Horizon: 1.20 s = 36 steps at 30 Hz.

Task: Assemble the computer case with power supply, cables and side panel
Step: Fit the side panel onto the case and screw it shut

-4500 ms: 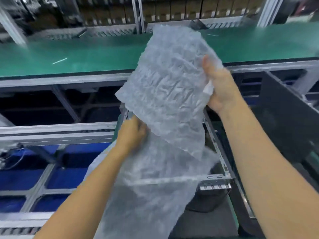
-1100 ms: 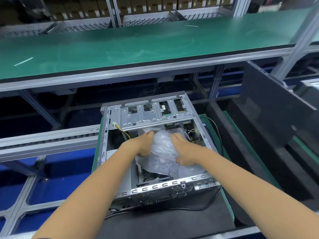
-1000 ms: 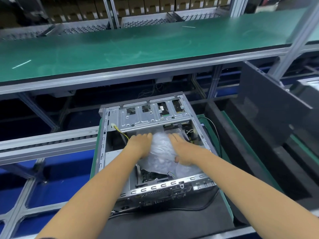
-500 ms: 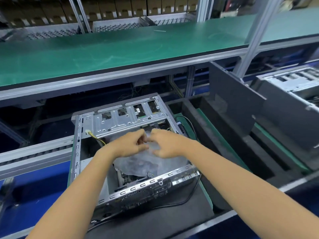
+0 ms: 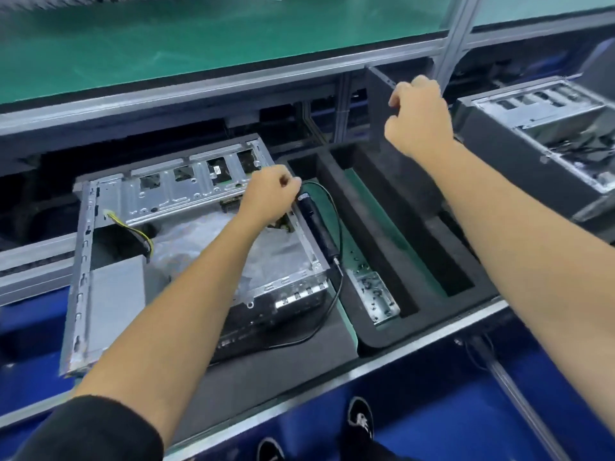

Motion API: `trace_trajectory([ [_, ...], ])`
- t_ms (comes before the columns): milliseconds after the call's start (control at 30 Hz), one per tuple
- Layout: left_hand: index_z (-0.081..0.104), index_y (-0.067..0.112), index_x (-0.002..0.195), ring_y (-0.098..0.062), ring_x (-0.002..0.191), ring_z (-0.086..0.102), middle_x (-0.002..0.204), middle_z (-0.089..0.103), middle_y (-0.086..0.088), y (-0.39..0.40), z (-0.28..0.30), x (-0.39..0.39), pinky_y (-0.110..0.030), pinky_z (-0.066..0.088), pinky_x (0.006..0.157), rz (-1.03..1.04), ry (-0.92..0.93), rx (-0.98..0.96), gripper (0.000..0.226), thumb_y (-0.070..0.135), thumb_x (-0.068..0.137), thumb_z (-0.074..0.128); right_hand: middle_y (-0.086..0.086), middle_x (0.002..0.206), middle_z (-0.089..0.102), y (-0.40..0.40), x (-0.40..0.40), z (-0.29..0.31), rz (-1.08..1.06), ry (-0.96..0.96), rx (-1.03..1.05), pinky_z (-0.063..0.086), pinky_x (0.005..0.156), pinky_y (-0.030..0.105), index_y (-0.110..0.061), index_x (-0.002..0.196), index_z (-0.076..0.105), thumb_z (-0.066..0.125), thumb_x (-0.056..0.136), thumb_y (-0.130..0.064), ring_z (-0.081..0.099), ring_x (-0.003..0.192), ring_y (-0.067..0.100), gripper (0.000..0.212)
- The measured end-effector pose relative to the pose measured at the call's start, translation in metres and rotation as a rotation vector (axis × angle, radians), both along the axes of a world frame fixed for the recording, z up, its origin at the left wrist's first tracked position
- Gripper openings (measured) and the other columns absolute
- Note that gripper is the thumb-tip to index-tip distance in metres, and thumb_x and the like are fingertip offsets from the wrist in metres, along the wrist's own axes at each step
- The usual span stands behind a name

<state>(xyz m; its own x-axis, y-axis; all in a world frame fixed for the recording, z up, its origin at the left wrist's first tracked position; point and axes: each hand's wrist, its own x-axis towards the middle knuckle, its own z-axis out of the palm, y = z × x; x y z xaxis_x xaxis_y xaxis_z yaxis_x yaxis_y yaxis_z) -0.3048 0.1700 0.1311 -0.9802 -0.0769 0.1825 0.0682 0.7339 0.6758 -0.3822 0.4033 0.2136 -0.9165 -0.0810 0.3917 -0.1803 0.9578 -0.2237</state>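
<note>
The computer case (image 5: pixel 186 227) lies open on its side on a dark mat (image 5: pixel 266 371). Inside it sits a crinkly see-through plastic bag (image 5: pixel 206 241), just below and to the left of the left hand's fingers (image 5: pixel 286 185). A yellow and black cable (image 5: pixel 139 234) sticks out from the case frame, well to the left of those fingers.

The left hand (image 5: pixel 269 197) is over the top right corner of the case. Its fingers are curled in. They may be touching the case edge, but I cannot tell if they hold anything.

Just to the right of the left fingers lies a black electric screwdriver (image 5: pixel 316 221), with its thin black cord (image 5: pixel 336 261) looping round it.

The right hand (image 5: pixel 419 118) is up high, well apart from the case. Its fingers (image 5: pixel 399 94) are curled in at the top edge of the dark side panel (image 5: pixel 379 108), which stands upright. I cannot tell if they grip the panel.

Below the right fingers is a black foam tray (image 5: pixel 396 247) with long slots. A small metal box of screws (image 5: pixel 376 297) sits in one slot. Far to the right of the right fingers is another computer case (image 5: pixel 545 134). A green bench (image 5: pixel 166 41) runs along above both hands.
</note>
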Motion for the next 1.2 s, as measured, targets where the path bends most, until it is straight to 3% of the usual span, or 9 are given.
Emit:
trace_trajectory([
  [100, 0.049, 0.012, 0.064, -0.002, 0.054, 0.045, 0.061, 0.049, 0.006, 0.027, -0.006, -0.019, -0.009, 0.033, 0.050, 0.061, 0.009, 0.106, 0.031, 0.022, 0.092, 0.056, 0.022, 0.131, 0.044, 0.031, -0.030, -0.009, -0.129, -0.075, 0.163, 0.042, 0.096, 0.047, -0.002, 0.126, 0.046, 0.068, 0.086, -0.021, 0.044, 0.120, 0.039, 0.050],
  [233, 0.055, -0.001, 0.071, -0.012, 0.059, 0.044, 0.065, 0.054, -0.004, 0.056, -0.013, -0.037, -0.021, 0.036, 0.056, 0.095, 0.012, 0.117, 0.031, 0.023, 0.092, 0.057, 0.021, 0.139, 0.042, 0.052, -0.056, -0.034, -0.174, -0.324, 0.176, 0.042, 0.098, 0.047, 0.002, 0.141, 0.031, 0.070, 0.088, -0.024, 0.044, 0.128, 0.038, 0.071],
  [367, 0.056, 0.000, 0.072, -0.012, 0.059, 0.044, 0.071, 0.061, -0.013, 0.072, -0.017, -0.048, -0.017, 0.036, 0.055, 0.117, -0.011, 0.117, 0.031, 0.025, 0.091, 0.057, 0.017, 0.113, 0.060, 0.060, -0.076, -0.042, -0.168, -0.330, 0.119, 0.038, 0.068, 0.038, 0.001, 0.127, 0.042, 0.064, 0.090, -0.010, 0.057, 0.087, 0.032, 0.045],
  [533, 0.057, 0.001, 0.074, -0.009, 0.055, 0.042, 0.063, 0.053, -0.002, 0.083, -0.019, -0.053, -0.011, 0.034, 0.052, 0.075, -0.059, 0.131, 0.030, 0.025, 0.092, 0.058, 0.011, 0.084, 0.051, 0.072, -0.091, -0.033, -0.135, -0.312, 0.117, 0.037, 0.062, 0.037, -0.004, 0.103, 0.047, 0.060, 0.091, -0.004, 0.049, 0.074, 0.029, 0.017],
  [633, 0.056, 0.003, 0.070, -0.002, 0.050, 0.039, 0.058, 0.049, 0.004, 0.085, -0.018, -0.053, -0.008, 0.037, 0.052, 0.072, -0.062, 0.172, 0.030, 0.025, 0.090, 0.060, 0.006, 0.069, 0.045, 0.072, -0.087, -0.032, -0.099, -0.270, 0.165, 0.039, 0.059, 0.034, -0.005, 0.086, 0.048, 0.064, 0.088, -0.004, 0.055, 0.072, 0.030, 0.016],
  [733, 0.054, 0.003, 0.069, -0.003, 0.048, 0.038, 0.057, 0.048, 0.004, 0.081, -0.014, -0.051, -0.007, 0.036, 0.051, 0.066, -0.060, 0.216, 0.031, 0.025, 0.090, 0.060, 0.007, 0.063, 0.047, 0.069, -0.083, -0.014, -0.098, -0.211, 0.168, 0.037, 0.052, 0.031, -0.005, 0.070, 0.045, 0.066, 0.084, -0.004, 0.047, 0.054, 0.023, 0.025],
  [900, 0.054, 0.005, 0.068, -0.008, 0.054, 0.041, 0.059, 0.049, 0.004, 0.069, -0.006, -0.043, -0.017, 0.039, 0.057, 0.094, -0.063, 0.266, 0.031, 0.025, 0.090, 0.059, 0.015, 0.084, 0.051, 0.051, -0.074, 0.055, -0.069, -0.099, 0.200, 0.041, 0.066, 0.038, -0.003, 0.080, 0.046, 0.068, 0.080, -0.004, 0.057, 0.079, 0.037, 0.022],
  [1100, 0.049, 0.011, 0.064, -0.011, 0.056, 0.041, 0.062, 0.048, 0.001, 0.050, 0.006, -0.024, -0.023, 0.039, 0.060, 0.107, -0.047, 0.383, 0.031, 0.022, 0.091, 0.060, 0.009, 0.066, 0.035, 0.016, -0.035, 0.114, -0.065, 0.028, 0.178, 0.039, 0.061, 0.038, -0.006, 0.065, 0.038, 0.065, 0.078, 0.000, 0.045, 0.063, 0.030, 0.031],
  [1200, 0.054, 0.015, 0.069, -0.007, 0.054, 0.042, 0.063, 0.049, 0.005, 0.036, 0.012, -0.012, -0.021, 0.039, 0.057, 0.133, -0.031, 0.432, 0.024, 0.022, 0.092, 0.059, 0.009, 0.069, 0.034, -0.009, -0.012, 0.133, -0.021, 0.098, 0.096, 0.037, 0.064, 0.038, -0.006, 0.068, 0.035, 0.061, 0.083, -0.003, 0.044, 0.072, 0.032, 0.030],
])
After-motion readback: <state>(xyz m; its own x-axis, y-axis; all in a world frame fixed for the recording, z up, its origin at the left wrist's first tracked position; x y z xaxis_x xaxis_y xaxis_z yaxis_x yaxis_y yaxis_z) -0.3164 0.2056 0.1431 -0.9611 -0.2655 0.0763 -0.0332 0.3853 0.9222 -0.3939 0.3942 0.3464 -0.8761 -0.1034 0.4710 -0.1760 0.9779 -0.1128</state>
